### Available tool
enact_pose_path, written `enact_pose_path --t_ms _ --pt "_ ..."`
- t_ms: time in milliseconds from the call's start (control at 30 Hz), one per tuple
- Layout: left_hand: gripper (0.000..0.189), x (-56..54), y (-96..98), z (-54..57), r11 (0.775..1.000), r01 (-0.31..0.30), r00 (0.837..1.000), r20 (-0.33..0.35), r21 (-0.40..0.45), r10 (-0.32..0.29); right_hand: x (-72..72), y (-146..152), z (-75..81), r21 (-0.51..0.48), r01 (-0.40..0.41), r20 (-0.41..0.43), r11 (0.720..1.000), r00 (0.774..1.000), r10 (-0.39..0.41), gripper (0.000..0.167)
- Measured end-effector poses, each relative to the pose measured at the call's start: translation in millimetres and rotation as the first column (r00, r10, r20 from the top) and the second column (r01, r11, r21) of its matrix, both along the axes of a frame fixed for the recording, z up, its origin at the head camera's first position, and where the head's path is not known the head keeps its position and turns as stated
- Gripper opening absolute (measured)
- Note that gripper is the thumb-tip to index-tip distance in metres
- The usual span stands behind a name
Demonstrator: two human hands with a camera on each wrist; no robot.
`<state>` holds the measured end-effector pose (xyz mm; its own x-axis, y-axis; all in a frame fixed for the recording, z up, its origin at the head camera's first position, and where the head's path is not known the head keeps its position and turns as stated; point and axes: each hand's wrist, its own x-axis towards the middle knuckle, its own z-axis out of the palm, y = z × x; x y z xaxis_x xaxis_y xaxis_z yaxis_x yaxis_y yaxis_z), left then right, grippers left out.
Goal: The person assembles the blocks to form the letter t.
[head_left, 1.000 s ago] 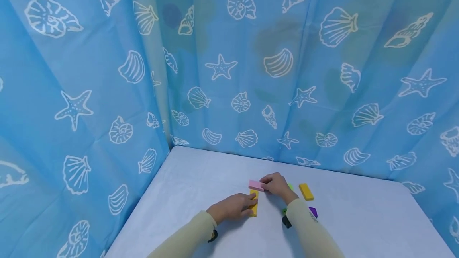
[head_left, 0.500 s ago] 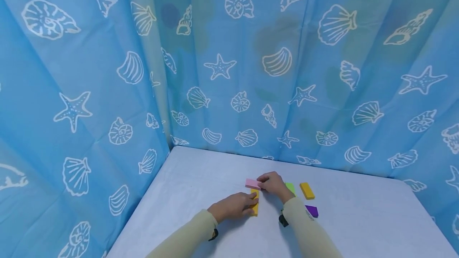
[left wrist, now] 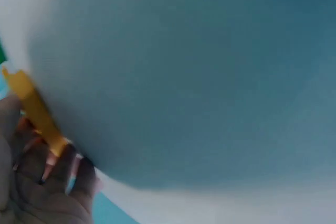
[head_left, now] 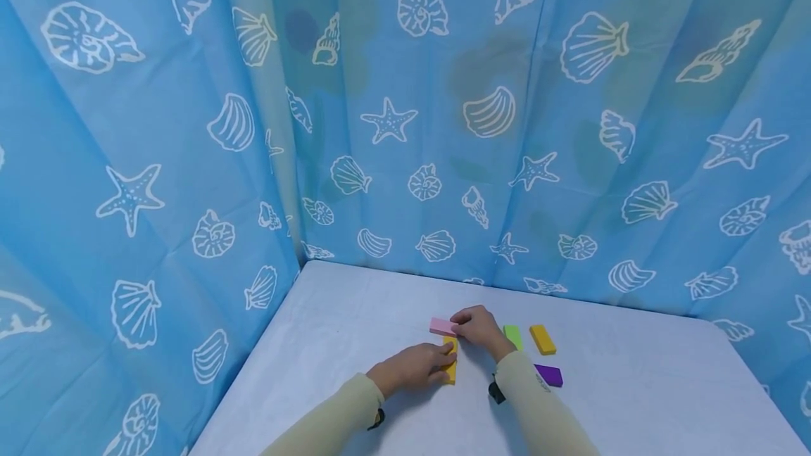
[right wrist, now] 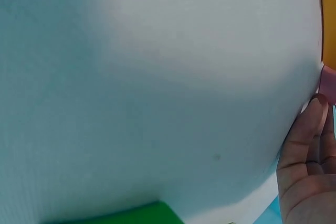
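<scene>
Lying lengthwise away from me on the white table is a yellow block (head_left: 451, 375). My left hand (head_left: 412, 366) grips it from the left, with the fingers over its middle. In the left wrist view that yellow block (left wrist: 35, 109) sits between thumb and fingers. Crosswise at its far end is a pink block (head_left: 441, 326), forming a T-like shape. My right hand (head_left: 478, 328) pinches the pink block by its right end. The right wrist view shows the pink block (right wrist: 328, 83) at the fingertips, right at the yellow block's end (right wrist: 329, 19).
To the right of my right hand lie a light green block (head_left: 512, 336), a second yellow block (head_left: 543, 339) and a purple block (head_left: 550, 376), partly behind the sleeve. A blue shell-patterned curtain (head_left: 393, 62) rises along the back and left edges of the white table (head_left: 633, 385).
My right hand has shifted the pink block slightly left across the yellow block's far end. More of the green and purple blocks shows beside the right arm. The left hand stays put.
</scene>
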<state>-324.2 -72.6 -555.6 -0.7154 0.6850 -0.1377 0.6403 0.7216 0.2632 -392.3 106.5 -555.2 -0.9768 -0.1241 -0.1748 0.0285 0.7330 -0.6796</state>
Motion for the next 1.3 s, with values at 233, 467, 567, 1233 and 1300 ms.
enact_pose_path --t_ms 233,467,567,1233,1300 --pt "0.052 1.9 1.1 -0.1 1.000 0.000 1.000 -0.020 -0.010 0.000 2.3 -1.1 -3.7 -0.003 0.020 -0.022 1.000 1.000 -0.020 0.020" --pt "0.052 5.2 -4.7 -3.3 1.000 -0.025 1.000 0.013 0.010 0.025 4.1 -7.6 -8.0 -0.030 0.013 -0.010 0.999 1.000 -0.014 0.019" --pt "0.053 4.3 -5.5 -4.3 0.999 -0.036 0.999 0.012 0.004 0.036 4.3 -9.9 -6.9 -0.030 0.008 -0.015 1.000 1.000 -0.008 0.019" --pt "0.052 5.7 0.7 3.0 0.999 -0.036 0.999 0.034 -0.010 0.036 7.6 -4.8 -8.5 -0.081 0.049 0.004 0.995 0.999 -0.049 0.018" --pt "0.052 5.5 1.1 2.9 0.999 -0.038 0.999 0.038 -0.011 0.039 8.2 -4.0 -8.7 -0.085 0.048 0.005 0.995 0.999 -0.048 0.018"
